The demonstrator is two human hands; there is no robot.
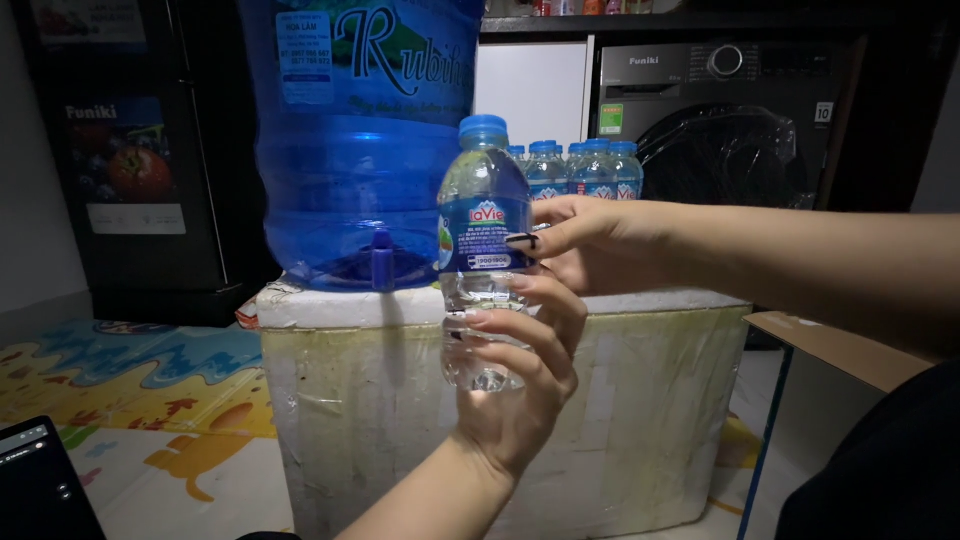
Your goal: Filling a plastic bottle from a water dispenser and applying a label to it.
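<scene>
A large blue water jug [360, 140] with a small blue tap [382, 260] stands on a white foam box [620, 400], which fills the middle of the scene and blocks the view of the floor behind it. Farther back on the box, a cluster of small capped bottles [580, 168] stands behind the hands. A dark front-loading washer [720, 120] sits far right, a dark fridge [120, 150] far left. A colourful play mat [130, 400] covers the floor, and a dark screen corner [40, 485] shows near left.

The small clear bottle [484, 250], blue-capped, upright and blue-labelled, is held in the air in front of the box, just right of the tap. It looks full of clear water.

The left hand [520, 385] wraps its curled fingers around the lower half. The right hand [590, 245] pinches the label band, fingers pressed together.
</scene>
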